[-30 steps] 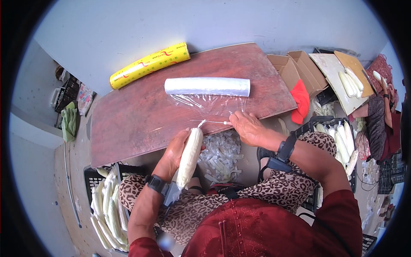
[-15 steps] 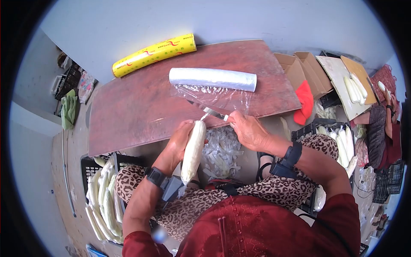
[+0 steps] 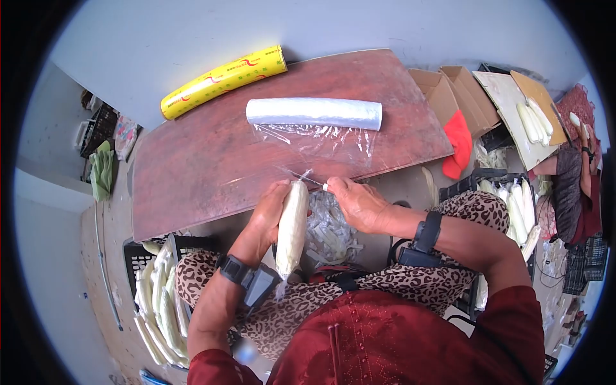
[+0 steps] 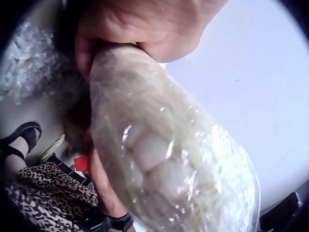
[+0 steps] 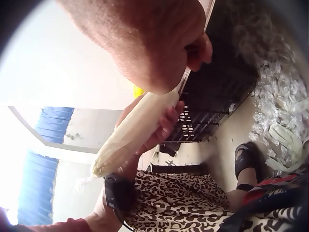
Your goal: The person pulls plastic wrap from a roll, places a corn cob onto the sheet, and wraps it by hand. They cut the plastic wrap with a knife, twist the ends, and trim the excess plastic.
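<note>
In the head view my left hand grips a pale vegetable bundle wrapped in clear film, its upper end near the table edge. Several rounded pale ends show through the glossy film in the left wrist view. A twisted tail of film sticks up from the top of the bundle. My right hand holds a knife by its light handle, its thin blade across that film tail. The right wrist view shows the bundle slanting below the right hand, and the knife is hidden there.
A white roll of cling film lies on the reddish table, its loose sheet spread forward. Behind it is a yellow roll. Black crates of pale vegetables stand at both sides. Film scraps lie below. Another person's arm is far right.
My right hand has moved left, closer to the bundle. The knife blade, seen broad half a second ago, now looks thin and lies across the film tail. My left hand keeps its grip.
</note>
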The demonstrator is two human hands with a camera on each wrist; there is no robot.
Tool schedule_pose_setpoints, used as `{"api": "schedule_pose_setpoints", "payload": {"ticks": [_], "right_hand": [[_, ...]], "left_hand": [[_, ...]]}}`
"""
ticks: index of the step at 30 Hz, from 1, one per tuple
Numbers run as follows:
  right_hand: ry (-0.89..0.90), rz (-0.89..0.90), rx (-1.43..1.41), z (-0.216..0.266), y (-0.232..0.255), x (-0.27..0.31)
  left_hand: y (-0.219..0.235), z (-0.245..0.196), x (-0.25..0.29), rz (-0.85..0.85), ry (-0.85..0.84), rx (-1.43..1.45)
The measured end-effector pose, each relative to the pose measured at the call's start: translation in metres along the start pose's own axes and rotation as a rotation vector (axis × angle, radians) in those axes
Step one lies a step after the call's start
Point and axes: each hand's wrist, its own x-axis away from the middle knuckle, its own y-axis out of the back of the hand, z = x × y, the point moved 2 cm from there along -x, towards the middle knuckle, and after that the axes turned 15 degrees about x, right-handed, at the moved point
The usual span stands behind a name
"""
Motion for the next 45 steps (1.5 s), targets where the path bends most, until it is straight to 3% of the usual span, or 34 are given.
{"api": "schedule_pose_setpoints", "payload": {"ticks": [5,11,26,39,45], "right_hand": [[0.042,0.109,0.138,0.01,0.006,0.003],[0.043,0.238,0.103,0.017,0.004,0.001],[0.137,0.095,0.043,0.012,-0.009,-0.009],[0.209,-0.048,0.114,0.017,-0.004,-0.025],[0.185,-0.002,0.107,0.018,0.002,-0.022]], "left_hand": [[-0.001,0.0,0.003,0.007,0.001,-0.017],[-0.004,-0.002,0.007,0.0,0.002,-0.041],[0.001,-0.001,0.004,0.006,0.008,-0.096],[0.014,0.01,-0.003,0.04,-0.124,-0.277],[0.014,0.007,-0.006,-0.005,-0.123,-0.306]]}}
